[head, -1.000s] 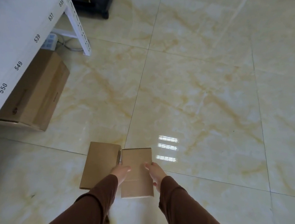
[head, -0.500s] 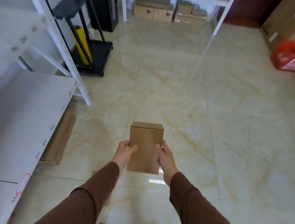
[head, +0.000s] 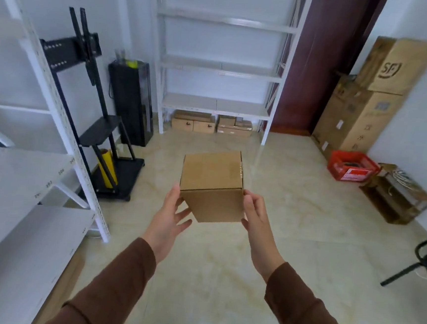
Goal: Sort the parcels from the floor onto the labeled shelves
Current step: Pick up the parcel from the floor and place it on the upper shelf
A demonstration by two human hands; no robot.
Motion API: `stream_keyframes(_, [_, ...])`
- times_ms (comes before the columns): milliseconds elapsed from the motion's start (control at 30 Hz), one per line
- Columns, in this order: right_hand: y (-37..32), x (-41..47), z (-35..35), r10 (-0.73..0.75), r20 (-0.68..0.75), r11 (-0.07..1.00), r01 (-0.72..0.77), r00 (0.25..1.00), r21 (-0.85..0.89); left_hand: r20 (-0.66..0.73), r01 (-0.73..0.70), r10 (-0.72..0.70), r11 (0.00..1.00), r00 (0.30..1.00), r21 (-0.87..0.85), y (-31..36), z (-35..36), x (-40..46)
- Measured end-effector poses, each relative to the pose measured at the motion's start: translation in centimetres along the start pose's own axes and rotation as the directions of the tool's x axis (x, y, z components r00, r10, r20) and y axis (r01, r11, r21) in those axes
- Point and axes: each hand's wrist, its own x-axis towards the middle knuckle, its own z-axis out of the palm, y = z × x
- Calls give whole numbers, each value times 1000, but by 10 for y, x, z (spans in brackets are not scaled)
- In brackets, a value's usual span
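While both hands hold the parcel (head: pixel 212 187) up in mid-air over the floor (head: pixel 292 220), its underside and far faces are out of sight. The left hand (head: pixel 169 222) presses its palm and spread fingers against the lower left side, and the right hand (head: pixel 256 222) lies flat against the right side; each grip is a loose, open-fingered clasp on the box, not a clenched fist. Brown sleeves (head: pixel 108 294) cover both forearms and run out of the bottom edge.

The parcel is a plain, matte corrugated cardboard box, roughly cubic and tilted so its taped top faces the camera, with crinkled clear tape along its right edge.

White metal shelves (head: pixel 20 235) on the left are cut off by the picture's border; small numbers on their front lips are too blurred to read surely. A second white rack (head: pixel 216 105) stands against the far wall, with small cardboard boxes (head: pixel 193 124) on the floor beneath it. The glossy, marbled tile floor mirrors a window. A red plastic crate (head: pixel 352 166) sits near tall cartons (head: pixel 358 117) on the right. A black stand (head: pixel 90 86) rises beside the left shelves.
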Motion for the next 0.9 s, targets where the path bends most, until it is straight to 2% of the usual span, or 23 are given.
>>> stream_keyframes(133, [-23, 18, -10, -122, -20, 991, 121, 992, -51, 63, -3, 6, 999, 998, -43, 17, 15, 13])
stream_keyframes(233, [-27, 41, -11, -255, -6, 953, 251, 967, -173, 98, 33, -23, 995, 995, -97, 21, 14, 38])
stream_keyframes(400, [-25, 101, 0, -451, 112, 752, 444, 886, -488, 228, 168, -109, 951, 967, -258, 29, -7, 110])
stream_keyframes(467, [-25, 131, 9, -472, 164, 690, 479, 866, -543, 250, 222, -152, 932, 956, -285, 35, -16, 146])
stream_keyframes(567, [-24, 178, 22, -493, 199, 665, 514, 847, -542, 277, 272, -186, 910, 943, -312, 48, -23, 196])
stream_keyframes(633, [-21, 208, 30, -498, 189, 680, 516, 847, -520, 277, 268, -186, 917, 943, -296, 59, -25, 230])
stream_keyframes(733, [-17, 253, 38, -435, 108, 772, 432, 894, -467, 223, 214, -158, 943, 962, -255, 80, -19, 277])
stream_keyframes(833, [-16, 297, 39, -314, -5, 906, 298, 950, -301, 142, 87, -56, 971, 988, -222, 100, 0, 315])
stream_keyframes(900, [-14, 334, 39, -202, -38, 967, 193, 979, -166, 89, -2, 13, 994, 996, -112, 111, 14, 340])
